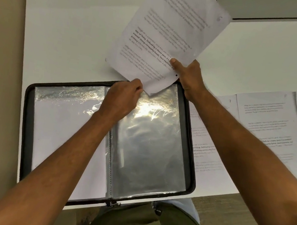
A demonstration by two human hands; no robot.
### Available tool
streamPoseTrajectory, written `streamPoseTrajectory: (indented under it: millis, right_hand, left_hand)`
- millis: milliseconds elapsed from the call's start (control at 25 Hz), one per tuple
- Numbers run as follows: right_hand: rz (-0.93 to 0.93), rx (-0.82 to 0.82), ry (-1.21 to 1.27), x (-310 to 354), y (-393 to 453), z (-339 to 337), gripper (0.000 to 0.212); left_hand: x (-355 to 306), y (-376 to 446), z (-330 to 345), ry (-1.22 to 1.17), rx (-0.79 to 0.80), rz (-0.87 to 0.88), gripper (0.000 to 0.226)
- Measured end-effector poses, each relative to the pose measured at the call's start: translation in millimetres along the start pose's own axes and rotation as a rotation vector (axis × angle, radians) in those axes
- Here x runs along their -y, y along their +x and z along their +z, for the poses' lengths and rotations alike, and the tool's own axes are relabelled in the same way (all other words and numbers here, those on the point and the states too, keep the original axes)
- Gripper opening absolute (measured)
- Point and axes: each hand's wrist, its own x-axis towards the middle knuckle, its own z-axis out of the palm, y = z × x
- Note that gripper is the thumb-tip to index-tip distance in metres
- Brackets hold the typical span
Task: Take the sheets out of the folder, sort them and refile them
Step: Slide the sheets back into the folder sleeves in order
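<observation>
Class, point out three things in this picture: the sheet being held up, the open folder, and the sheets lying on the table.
sheet [166, 38]: head view, middle of the printed page.
folder [193, 176]: head view, dark right rim.
sheets on the table [265, 126]: head view, middle page of the row.

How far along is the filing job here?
Done: several sheets lie spread on the table beside the folder. In hand: the right hand holds a sheet at a sleeve's top edge, where the left hand grips. Whether it goes in or out is unclear.
</observation>
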Motion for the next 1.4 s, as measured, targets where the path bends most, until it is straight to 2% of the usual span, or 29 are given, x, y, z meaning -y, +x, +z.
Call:
streamPoseTrajectory:
  millis: [160, 440, 800, 1000, 1160, 1320, 1400]
  right_hand:
    - [-0.021, 0.075, -0.103, 6, 3, 0, 0.043]
    - [-0.031, 0.122, -0.037, 12, 13, 9, 0.04]
    - [0.072, 0.357, -0.168, 17, 24, -6, 0.045]
    - [0.112, 0.413, -0.211, 25, 30, -15, 0.038]
    - [0.102, 0.435, -0.286, 28, 35, -19, 0.038]
    - [0.11, 0.49, -0.336, 23, 38, -19, 0.039]
    - [0.119, 0.521, -0.347, 24, 37, -20, 0.037]
  left_hand:
    - [0, 8, -3, 0.083, -0.039, 0.033, 0.007]
    - [3, 14, -2, 0.034, -0.01, 0.019, 0.011]
    - [12, 15, -6, -0.013, -0.02, -0.021, 0.011]
    - [22, 14, -9, -0.019, 0.016, -0.073, 0.01]
    - [42, 9, -22, 0.119, 0.068, -0.13, 0.021]
    - [58, 7, -31, 0.273, 0.08, -0.202, 0.018]
    - [61, 10, -31, 0.206, 0.086, -0.281, 0.013]
